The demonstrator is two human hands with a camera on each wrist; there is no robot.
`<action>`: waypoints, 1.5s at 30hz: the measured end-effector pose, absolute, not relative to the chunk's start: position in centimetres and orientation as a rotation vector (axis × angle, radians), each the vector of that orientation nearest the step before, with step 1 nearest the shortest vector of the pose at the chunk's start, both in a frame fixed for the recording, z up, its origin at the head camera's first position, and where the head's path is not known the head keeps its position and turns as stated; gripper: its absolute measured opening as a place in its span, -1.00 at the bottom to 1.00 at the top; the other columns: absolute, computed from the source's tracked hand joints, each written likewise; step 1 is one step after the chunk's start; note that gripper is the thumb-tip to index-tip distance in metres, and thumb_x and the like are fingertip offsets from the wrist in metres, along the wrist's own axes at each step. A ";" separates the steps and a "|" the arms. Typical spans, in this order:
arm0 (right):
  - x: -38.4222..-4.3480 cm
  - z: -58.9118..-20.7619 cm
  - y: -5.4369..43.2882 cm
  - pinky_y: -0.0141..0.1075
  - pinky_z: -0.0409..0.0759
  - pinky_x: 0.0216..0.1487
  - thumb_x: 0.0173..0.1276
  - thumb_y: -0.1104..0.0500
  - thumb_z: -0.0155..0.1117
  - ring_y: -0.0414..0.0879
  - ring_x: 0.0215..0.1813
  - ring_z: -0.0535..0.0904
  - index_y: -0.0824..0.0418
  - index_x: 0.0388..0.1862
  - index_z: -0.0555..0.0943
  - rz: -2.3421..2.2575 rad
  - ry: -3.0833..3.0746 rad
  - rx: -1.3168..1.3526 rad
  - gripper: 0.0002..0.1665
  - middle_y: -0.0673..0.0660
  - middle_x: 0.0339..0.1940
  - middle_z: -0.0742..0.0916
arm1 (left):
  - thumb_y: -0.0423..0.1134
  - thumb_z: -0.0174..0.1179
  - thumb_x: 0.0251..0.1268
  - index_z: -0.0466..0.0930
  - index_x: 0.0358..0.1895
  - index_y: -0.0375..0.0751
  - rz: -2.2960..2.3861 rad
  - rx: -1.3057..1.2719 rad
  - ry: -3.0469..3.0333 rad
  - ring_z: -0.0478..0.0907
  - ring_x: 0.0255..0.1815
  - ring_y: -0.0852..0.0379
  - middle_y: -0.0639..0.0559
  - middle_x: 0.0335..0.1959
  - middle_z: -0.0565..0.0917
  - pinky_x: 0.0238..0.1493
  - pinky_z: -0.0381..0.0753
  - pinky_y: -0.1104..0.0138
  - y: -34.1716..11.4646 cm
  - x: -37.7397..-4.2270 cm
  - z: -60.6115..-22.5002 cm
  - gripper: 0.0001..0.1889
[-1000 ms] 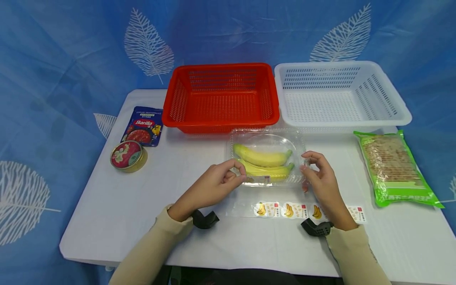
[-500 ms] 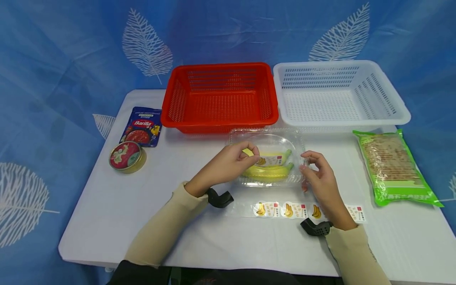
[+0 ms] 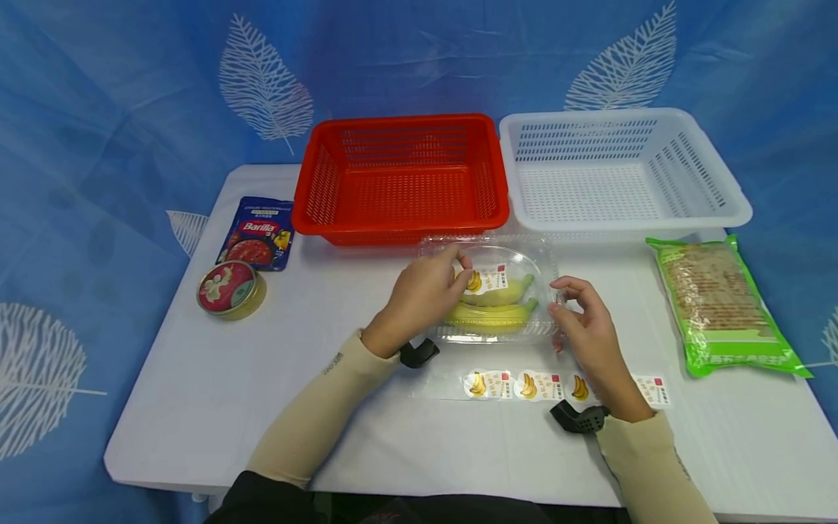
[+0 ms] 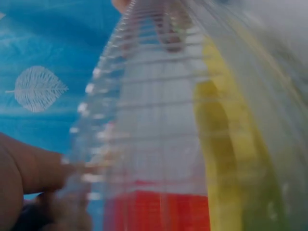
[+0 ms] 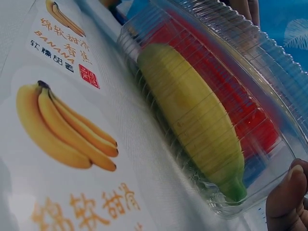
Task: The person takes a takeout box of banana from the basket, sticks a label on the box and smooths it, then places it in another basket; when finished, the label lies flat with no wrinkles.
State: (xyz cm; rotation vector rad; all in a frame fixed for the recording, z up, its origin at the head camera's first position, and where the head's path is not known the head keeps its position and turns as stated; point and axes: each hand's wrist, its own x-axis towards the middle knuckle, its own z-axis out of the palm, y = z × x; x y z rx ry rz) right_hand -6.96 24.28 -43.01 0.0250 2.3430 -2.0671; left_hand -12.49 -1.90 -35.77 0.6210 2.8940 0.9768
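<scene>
A clear plastic clamshell box (image 3: 517, 244) with yellow-green bananas (image 3: 492, 316) inside lies in the middle of the table. My left hand (image 3: 422, 291) is over its left part and pinches a banana sticker (image 3: 487, 279) by its left end. Whether the sticker touches the lid, I cannot tell. At the box's right edge my right hand (image 3: 589, 331) pinches the rim between thumb and fingers. Before the box lies a clear sheet of banana stickers (image 3: 486, 384), partly under my right hand; its print is large in the right wrist view (image 5: 67, 127). The left wrist view is blurred.
Behind the box stand a red basket (image 3: 401, 236) and a white basket (image 3: 631, 225). A Barilla pouch (image 3: 257, 233) and a round tin (image 3: 230, 290) are at the left. A green-trimmed food bag (image 3: 723, 306) lies at the right.
My left hand has moved away from me, from the box's front edge to over the lid, with the sticker in its fingers. My right hand keeps its hold on the box's right edge.
</scene>
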 end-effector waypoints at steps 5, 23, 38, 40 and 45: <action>-7.0 -43.0 24.3 -0.36 0.49 -0.61 0.55 0.31 0.12 -0.20 -0.53 0.47 0.15 0.30 0.44 -2.096 2.322 0.028 -0.61 0.20 0.07 0.38 | -0.24 0.16 0.49 0.61 -0.08 -0.11 0.848 0.643 3.022 0.13 -0.73 0.24 0.15 -0.78 0.26 -0.68 0.09 0.40 -1.5 -12.6 -36.1 -0.91; -7.0 -43.1 24.3 -0.35 0.51 -0.60 0.55 0.29 0.12 -0.18 -0.53 0.47 0.12 0.31 0.43 -2.052 2.363 0.031 -0.61 0.16 0.06 0.38 | -0.26 0.24 0.44 0.63 -0.09 -0.10 0.635 0.640 3.167 0.35 -0.72 0.13 0.11 -0.74 0.43 -0.72 0.33 0.33 -0.7 -12.4 -37.1 -0.92; -6.9 -42.9 24.2 -0.35 0.52 -0.61 0.55 0.28 0.13 -0.16 -0.55 0.47 0.12 0.30 0.43 -2.055 2.371 0.011 -0.62 0.16 0.06 0.39 | -0.11 0.38 0.35 0.60 -0.02 -0.07 0.703 0.676 3.110 0.29 -0.71 0.16 0.12 -0.77 0.33 -0.68 0.29 0.33 -1.2 -12.1 -36.6 -0.75; -6.9 -42.8 24.2 -0.36 0.52 -0.61 0.55 0.29 0.14 -0.16 -0.55 0.47 0.12 0.29 0.44 -2.067 2.361 0.009 -0.62 0.16 0.06 0.39 | -0.07 0.38 0.35 0.61 0.00 -0.06 0.736 0.688 3.106 0.22 -0.71 0.19 0.13 -0.78 0.29 -0.68 0.21 0.35 -1.5 -12.0 -36.3 -0.73; -6.9 -42.7 24.1 -0.37 0.52 -0.61 0.55 0.29 0.13 -0.16 -0.55 0.47 0.10 0.30 0.44 -2.067 2.358 0.013 -0.61 0.15 0.06 0.39 | -0.07 0.37 0.35 0.62 0.04 -0.09 0.902 0.777 3.097 0.19 -0.67 0.22 0.12 -0.68 0.35 -0.63 0.15 0.38 -3.7 -12.1 -36.0 -0.69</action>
